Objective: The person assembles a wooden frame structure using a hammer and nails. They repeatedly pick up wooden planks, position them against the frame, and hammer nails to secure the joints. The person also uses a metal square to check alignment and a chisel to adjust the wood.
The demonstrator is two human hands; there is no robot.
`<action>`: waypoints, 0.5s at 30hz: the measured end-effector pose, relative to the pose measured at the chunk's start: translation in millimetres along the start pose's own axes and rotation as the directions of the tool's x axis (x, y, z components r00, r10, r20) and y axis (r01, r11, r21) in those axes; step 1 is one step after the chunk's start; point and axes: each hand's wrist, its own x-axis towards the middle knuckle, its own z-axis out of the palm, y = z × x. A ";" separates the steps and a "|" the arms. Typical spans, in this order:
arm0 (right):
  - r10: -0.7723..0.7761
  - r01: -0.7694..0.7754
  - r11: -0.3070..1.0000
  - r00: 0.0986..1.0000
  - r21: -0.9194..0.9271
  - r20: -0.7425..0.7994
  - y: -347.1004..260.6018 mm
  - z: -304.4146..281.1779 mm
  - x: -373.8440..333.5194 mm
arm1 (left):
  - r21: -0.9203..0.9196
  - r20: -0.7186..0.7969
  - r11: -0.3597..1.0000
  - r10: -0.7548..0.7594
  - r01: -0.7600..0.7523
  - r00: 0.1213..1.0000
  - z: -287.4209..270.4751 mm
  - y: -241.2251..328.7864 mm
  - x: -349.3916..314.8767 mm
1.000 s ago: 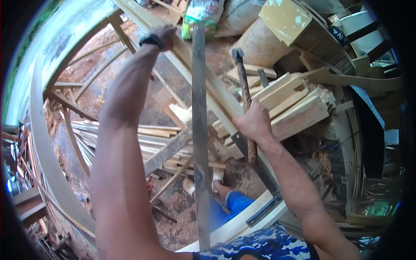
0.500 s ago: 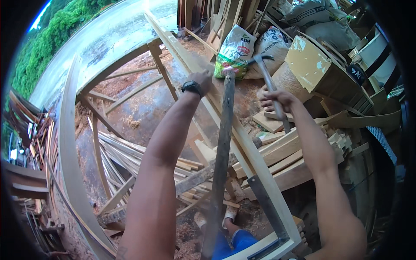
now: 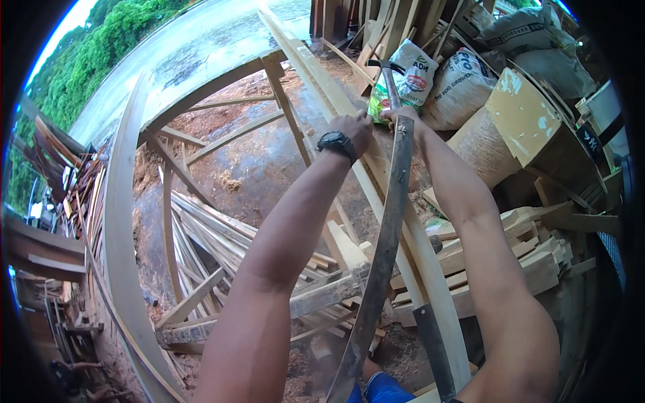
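Note:
My left hand point(image 3: 354, 133), with a dark watch on its wrist, is closed at the long pale wooden beam point(image 3: 380, 176). Whatever its fingers hold is hidden. Just to its right, my right hand point(image 3: 408, 119) grips a claw hammer point(image 3: 389, 86) by its handle, head upward and away from me. The top of a dark wooden strip point(image 3: 383, 269) with nails in it partly covers that hand. Nearer my body, a dark flat metal blade point(image 3: 433, 346) lies along the beam.
A wooden frame with braces point(image 3: 232, 140) stands on the left over a sawdust-strewn floor. Loose slats point(image 3: 211, 225) lie beneath. Cut lumber point(image 3: 470, 289) is stacked at the right. Filled sacks point(image 3: 460, 87) and a worn yellowish box point(image 3: 521, 117) are at the far right.
My right hand has brought the hammer leftward and away from me, close beside my left hand. The whole view has shifted, so the beam and frame appear farther right.

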 end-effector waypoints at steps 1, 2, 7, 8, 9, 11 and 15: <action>-0.027 0.033 0.998 0.995 -0.060 0.092 8.2 -3.6 9.4 | -0.006 0.004 1.000 0.016 -0.016 1.000 -1.0 5.1 4.2; -0.053 0.076 0.990 0.979 -0.115 0.195 12.8 -6.1 15.8 | -0.007 0.007 1.000 0.023 -0.023 1.000 -4.1 6.7 4.5; -0.116 0.067 0.991 0.861 0.116 0.495 -2.4 6.6 -4.2 | 0.030 0.030 0.999 -0.038 0.037 0.999 0.3 -24.7 -16.1; -0.096 0.141 0.989 0.860 -0.051 0.502 5.3 -12.1 15.5 | 0.019 0.017 1.000 -0.007 0.007 1.000 -0.7 -12.5 -5.6; -0.123 0.152 0.988 0.885 -0.029 0.449 23.5 -36.4 25.6 | 0.007 0.005 1.000 0.025 -0.025 1.000 -1.7 0.2 4.2; -0.189 0.189 0.981 0.889 0.041 0.416 26.6 -21.7 11.7 | -0.007 -0.032 1.000 0.027 -0.027 0.999 4.1 -5.7 2.8; -0.082 -0.059 0.950 0.900 0.306 0.429 17.9 -18.3 -12.9 | -0.076 -0.187 0.989 0.110 -0.126 0.976 35.9 -33.7 1.3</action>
